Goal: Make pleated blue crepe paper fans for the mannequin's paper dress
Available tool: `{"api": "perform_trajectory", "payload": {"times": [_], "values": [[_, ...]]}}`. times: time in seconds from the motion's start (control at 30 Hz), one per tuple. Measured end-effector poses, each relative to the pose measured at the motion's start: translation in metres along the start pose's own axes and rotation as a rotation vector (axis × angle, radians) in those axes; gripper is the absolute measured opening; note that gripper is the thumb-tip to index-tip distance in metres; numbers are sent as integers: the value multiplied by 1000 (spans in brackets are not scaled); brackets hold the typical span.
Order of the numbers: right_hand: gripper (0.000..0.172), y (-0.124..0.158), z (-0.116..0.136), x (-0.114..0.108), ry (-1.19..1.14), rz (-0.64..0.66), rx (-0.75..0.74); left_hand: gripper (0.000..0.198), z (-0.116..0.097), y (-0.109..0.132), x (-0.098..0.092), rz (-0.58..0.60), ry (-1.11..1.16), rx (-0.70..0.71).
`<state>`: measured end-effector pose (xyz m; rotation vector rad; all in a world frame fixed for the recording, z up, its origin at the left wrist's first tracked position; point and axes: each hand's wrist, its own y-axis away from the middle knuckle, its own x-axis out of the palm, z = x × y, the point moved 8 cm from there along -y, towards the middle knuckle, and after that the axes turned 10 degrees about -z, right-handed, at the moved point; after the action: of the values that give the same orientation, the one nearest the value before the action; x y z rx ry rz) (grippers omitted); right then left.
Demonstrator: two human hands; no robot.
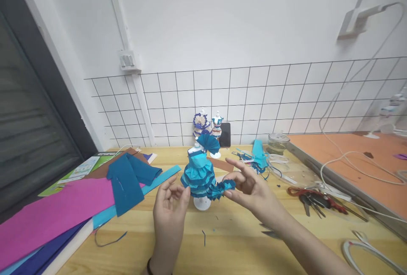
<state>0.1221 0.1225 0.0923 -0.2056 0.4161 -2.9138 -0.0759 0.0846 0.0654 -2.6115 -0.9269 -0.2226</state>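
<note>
A small dress form (199, 160) on a white round base stands in front of me, dressed in a tiered skirt of light and dark blue crepe paper. A pleated dark blue fan (209, 144) sits at its shoulder. From the skirt's lower right side a ruffled blue paper strip (219, 189) extends outward. My right hand (252, 188) pinches the free end of this strip between thumb and fingers. My left hand (171, 207) is beside the skirt's left edge, fingers loosely curled and thumb apart, with nothing visible in it.
Folded blue paper (127, 183) and pink paper (63, 203) lie at left. Two smaller dressed forms and a phone (225, 135) stand by the wall. Blue scraps (259, 154), a glass jar (278, 142), dark-bladed tools (314, 203) and a white cable (333, 156) are at right.
</note>
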Motion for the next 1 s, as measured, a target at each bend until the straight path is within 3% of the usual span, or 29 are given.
{"api": "perform_trajectory", "payload": {"times": [0.17, 0.23, 0.43, 0.63, 0.77, 1.0], "values": [[39, -13, 1, 7, -75, 18, -23, 48, -17, -26, 13, 42, -165, 158], [38, -15, -4, 8, -61, 21, -28, 54, -18, -31, 25, 108, -191, 174], [41, -27, -15, 13, -28, 39, -21, 74, -8, -40, 55, 297, -106, 70], [45, -39, -20, 21, -58, 59, -29, 84, -1, -43, 72, 449, -58, -2], [43, -43, -23, 23, -63, 48, -28, 90, 2, -44, 75, 471, -23, -35], [41, -45, -23, 21, -23, 13, -33, 82, 6, -49, 75, 456, -40, -14]]}}
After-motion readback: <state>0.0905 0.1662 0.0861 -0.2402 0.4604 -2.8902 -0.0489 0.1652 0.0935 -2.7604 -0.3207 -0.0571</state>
